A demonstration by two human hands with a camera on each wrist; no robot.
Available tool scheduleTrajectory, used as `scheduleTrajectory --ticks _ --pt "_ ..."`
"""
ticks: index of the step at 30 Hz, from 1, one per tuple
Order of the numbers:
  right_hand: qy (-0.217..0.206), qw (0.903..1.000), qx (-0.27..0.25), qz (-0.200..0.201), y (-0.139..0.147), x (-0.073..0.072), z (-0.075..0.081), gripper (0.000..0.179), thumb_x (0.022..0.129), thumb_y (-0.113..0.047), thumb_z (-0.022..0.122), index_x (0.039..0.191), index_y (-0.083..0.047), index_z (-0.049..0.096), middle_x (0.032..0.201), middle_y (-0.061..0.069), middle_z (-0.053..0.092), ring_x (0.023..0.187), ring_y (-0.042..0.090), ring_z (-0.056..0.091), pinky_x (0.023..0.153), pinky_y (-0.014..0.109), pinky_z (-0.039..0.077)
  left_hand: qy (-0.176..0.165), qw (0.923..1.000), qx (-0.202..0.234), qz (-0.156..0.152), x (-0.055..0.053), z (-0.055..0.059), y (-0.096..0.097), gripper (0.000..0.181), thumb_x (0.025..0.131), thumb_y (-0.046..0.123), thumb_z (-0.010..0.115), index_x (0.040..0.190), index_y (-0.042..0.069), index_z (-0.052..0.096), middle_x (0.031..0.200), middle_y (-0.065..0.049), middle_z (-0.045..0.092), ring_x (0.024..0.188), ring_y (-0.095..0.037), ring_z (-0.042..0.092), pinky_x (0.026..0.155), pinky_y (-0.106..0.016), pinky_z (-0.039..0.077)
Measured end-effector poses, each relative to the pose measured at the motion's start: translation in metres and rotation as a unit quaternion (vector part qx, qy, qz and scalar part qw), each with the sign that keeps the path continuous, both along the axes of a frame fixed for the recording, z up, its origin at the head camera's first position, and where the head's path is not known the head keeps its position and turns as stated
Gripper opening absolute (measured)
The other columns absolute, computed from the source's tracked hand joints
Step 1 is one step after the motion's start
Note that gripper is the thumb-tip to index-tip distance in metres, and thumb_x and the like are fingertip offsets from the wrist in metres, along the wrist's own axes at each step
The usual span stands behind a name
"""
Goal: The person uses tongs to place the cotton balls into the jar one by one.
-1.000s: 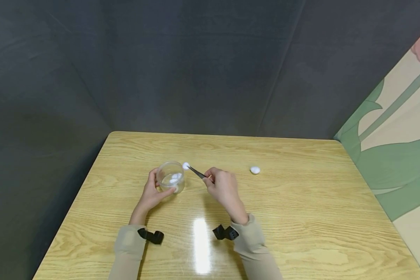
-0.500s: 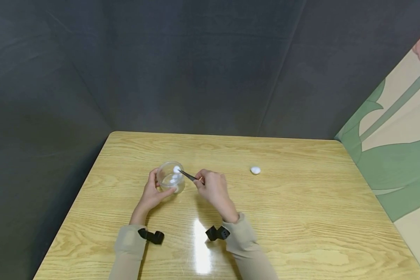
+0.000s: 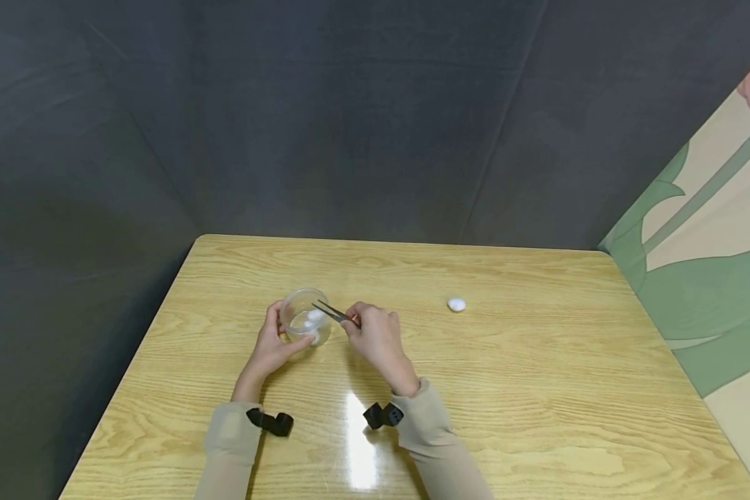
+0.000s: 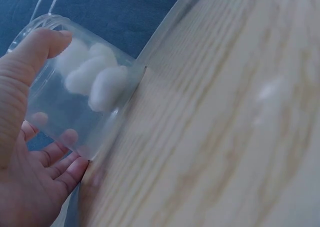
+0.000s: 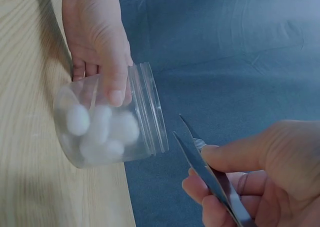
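My left hand (image 3: 276, 347) grips a clear plastic jar (image 3: 294, 303) that stands on the table, thumb on the near side and fingers around the far side. Several white cotton balls (image 4: 92, 72) lie inside it, seen through the wall in both wrist views. My right hand (image 3: 376, 338) pinches a pair of dark metal tweezers (image 5: 210, 179) between thumb and fingers. Their tips are spread apart with nothing between them, just above the jar's open mouth. A single cotton ball (image 3: 456, 304) lies on the table, to the right of my right hand.
The wood-grain table (image 3: 550, 361) extends to both sides and toward me. Behind its far edge hangs a dark cloth (image 3: 375, 125). A flower-patterned cloth (image 3: 712, 278) borders the right side. Each sleeve cuff carries a small black camera.
My right hand moved left, carrying a cotton ball in the tweezers over the jar. The tweezers' tips then spread and the ball dropped inside. The left hand stayed put.
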State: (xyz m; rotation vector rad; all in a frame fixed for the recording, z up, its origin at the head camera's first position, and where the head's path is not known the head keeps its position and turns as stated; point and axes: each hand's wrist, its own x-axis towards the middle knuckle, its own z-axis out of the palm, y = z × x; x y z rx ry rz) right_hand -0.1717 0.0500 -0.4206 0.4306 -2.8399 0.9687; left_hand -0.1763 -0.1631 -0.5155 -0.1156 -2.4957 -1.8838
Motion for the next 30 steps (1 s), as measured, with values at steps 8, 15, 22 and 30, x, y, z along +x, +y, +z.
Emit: scheduleTrajectory --ticks 8,15,22,30 --pt "0.028 0.9996 0.003 -0.005 0.001 0.000 -0.003 0.007 0.081 -0.015 0.072 0.081 -0.009 0.069 0.061 -0.005 0.059 0.054 0.011 0.048 0.063 0.034 0.032 -0.003 1.0000 -0.008 0.001 0.002 0.005 0.002 0.079 0.075 0.006 0.077 0.136 0.006 0.028 0.132 -0.022 0.043 0.112 -0.035 0.044 0.089 -0.044 0.035" --pt "-0.001 0.9999 0.006 -0.013 0.003 0.000 -0.001 0.009 0.084 -0.018 0.070 0.087 -0.010 0.070 0.066 -0.004 0.063 0.057 0.012 0.050 0.065 0.033 0.031 -0.009 0.9999 -0.011 0.003 0.000 0.001 0.000 0.080 0.075 0.008 0.078 0.137 0.008 0.028 0.132 -0.019 0.043 0.110 -0.034 0.046 0.088 -0.042 0.036" --pt "0.005 0.9999 -0.001 -0.016 0.011 0.000 -0.001 0.008 0.085 -0.017 0.070 0.087 -0.010 0.070 0.066 -0.004 0.062 0.057 0.011 0.049 0.066 0.036 0.033 -0.004 0.9999 -0.009 0.004 -0.001 0.000 0.001 0.080 0.074 0.008 0.079 0.136 0.008 0.028 0.133 -0.019 0.043 0.111 -0.034 0.045 0.089 -0.043 0.034" --pt "0.024 0.9995 -0.006 -0.022 0.022 0.000 0.001 0.007 0.085 -0.016 0.070 0.086 -0.009 0.070 0.064 -0.004 0.061 0.053 0.010 0.047 0.066 0.037 0.035 -0.005 0.9999 -0.012 0.003 -0.002 0.000 0.000 0.080 0.074 0.009 0.079 0.136 0.007 0.028 0.133 -0.020 0.043 0.114 -0.034 0.043 0.091 -0.044 0.034"
